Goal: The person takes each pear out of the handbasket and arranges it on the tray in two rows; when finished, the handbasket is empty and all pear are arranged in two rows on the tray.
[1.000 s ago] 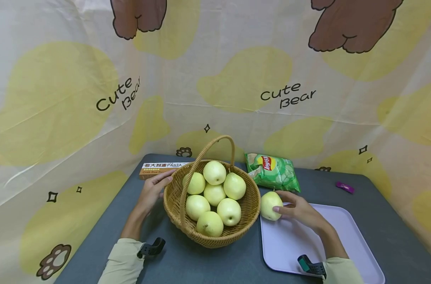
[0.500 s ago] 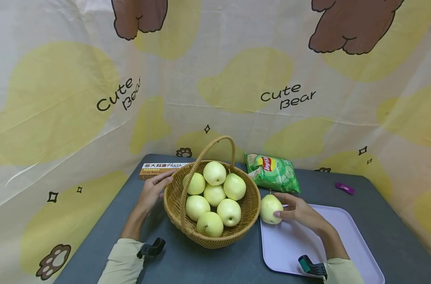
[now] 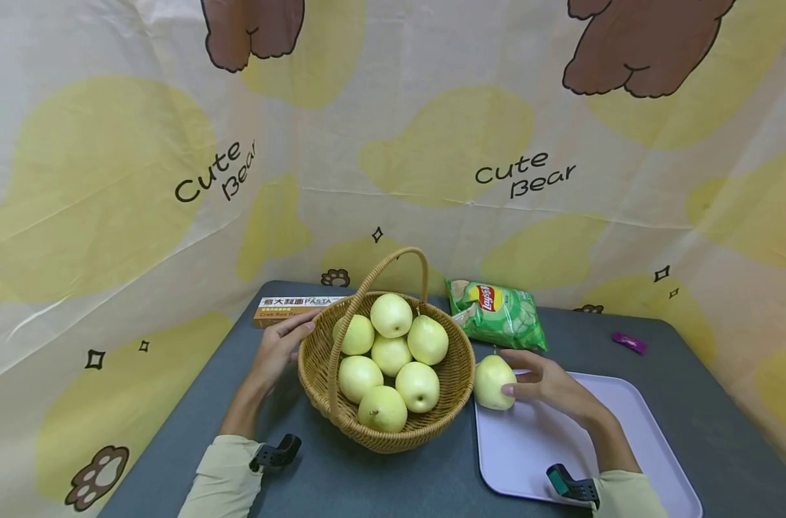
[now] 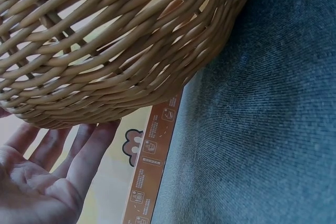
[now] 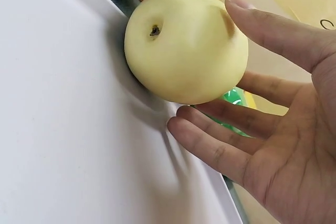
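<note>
A round wicker basket (image 3: 399, 442) with an arched handle holds several yellow-green pears (image 3: 382, 409). My left hand (image 3: 279, 352) rests on the left side of the basket near its rim. In the left wrist view, the fingers (image 4: 95, 153) are mostly straight, their tips against the wickerwork. To the right of the basket, my right hand (image 3: 551, 385) holds one pear (image 3: 493, 383) between thumb and fingers, stem upward. The pear is at the upper left corner of the pale lilac tray (image 3: 528, 460). In the right wrist view, its lower end sits low over the tray surface.
Behind the basket on the left lies a pasta box (image 3: 282, 313). A green bag of chips (image 3: 499, 313) is behind the tray, and a small purple packet (image 3: 628, 342) lies at the back right of the dark table (image 3: 697, 388). A printed cloth (image 3: 431, 144) hangs behind.
The pear in my right hand has come down slightly toward the tray, mostly between the first two frames. My left hand and the basket have stayed in place.
</note>
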{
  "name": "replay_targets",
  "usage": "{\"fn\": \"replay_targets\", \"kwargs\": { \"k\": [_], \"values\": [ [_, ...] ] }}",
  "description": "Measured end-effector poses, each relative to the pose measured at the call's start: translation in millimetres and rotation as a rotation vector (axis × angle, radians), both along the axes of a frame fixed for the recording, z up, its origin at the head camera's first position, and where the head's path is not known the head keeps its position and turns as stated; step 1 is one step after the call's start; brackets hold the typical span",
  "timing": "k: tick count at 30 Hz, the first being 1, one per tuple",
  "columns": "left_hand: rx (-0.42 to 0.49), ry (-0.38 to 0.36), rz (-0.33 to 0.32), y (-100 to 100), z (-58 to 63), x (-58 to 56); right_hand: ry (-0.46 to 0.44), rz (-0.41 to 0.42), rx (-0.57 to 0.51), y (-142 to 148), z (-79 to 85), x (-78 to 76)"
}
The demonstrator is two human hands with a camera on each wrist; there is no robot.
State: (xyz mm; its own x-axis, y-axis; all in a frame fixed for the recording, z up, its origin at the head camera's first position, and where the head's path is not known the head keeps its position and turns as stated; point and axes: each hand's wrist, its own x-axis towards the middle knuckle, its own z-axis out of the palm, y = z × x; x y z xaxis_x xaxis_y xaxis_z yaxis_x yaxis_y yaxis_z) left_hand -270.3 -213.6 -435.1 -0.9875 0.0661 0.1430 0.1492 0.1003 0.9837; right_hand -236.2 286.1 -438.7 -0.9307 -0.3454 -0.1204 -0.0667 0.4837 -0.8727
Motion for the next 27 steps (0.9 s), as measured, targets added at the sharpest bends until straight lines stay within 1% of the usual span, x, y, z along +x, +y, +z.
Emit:
{"fn": "replay_targets", "kwargs": {
  "k": [9,17,21,27],
  "values": [
    [-0.003,0.002,0.001,0,-0.1,0.3,0.047,-0.012,0.010,6,7.3,2.0],
    [0.000,0.000,-0.004,0,0.0,0.5,0.135,-0.032,0.003,7,15.7,6.6],
    [0.000,-0.001,-0.006,0,0.6,1.7,0.159,-0.039,-0.010,4,22.3,8.9],
    [0.000,0.003,0.003,0,0.4,0.0,0.217,-0.032,-0.039,-3,34.0,13.2]
  ]
}}
